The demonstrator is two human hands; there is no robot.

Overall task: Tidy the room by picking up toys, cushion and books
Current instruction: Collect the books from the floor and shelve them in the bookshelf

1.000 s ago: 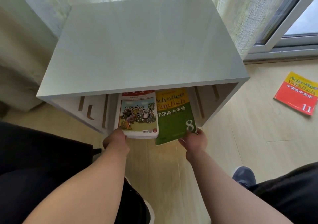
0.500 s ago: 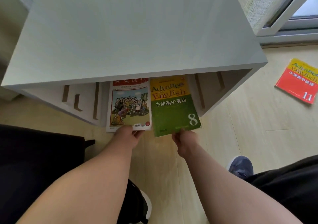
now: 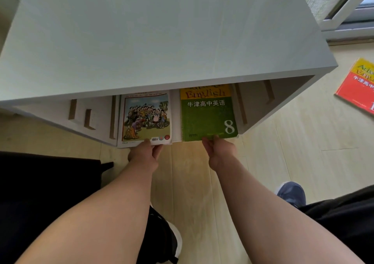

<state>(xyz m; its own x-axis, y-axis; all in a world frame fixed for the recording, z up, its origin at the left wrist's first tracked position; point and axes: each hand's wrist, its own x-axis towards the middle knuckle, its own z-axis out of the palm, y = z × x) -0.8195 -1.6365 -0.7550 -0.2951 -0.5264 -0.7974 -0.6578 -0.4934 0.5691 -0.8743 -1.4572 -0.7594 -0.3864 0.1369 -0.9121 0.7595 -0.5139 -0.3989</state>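
In the head view, the left hand [image 3: 144, 152] pinches the near edge of the illustrated book [image 3: 146, 118] and the right hand [image 3: 217, 152] pinches that of the green book [image 3: 208, 118]. Both books lie flat inside the cabinet [image 3: 162, 41]. They seem thin, light and bendable, so I think a grip on the near edge is good.

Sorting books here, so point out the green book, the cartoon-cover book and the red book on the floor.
green book [image 3: 206, 120], head view, middle of its cover
cartoon-cover book [image 3: 146, 118], head view, the cover drawing
red book [image 3: 358, 93], head view, red part of cover
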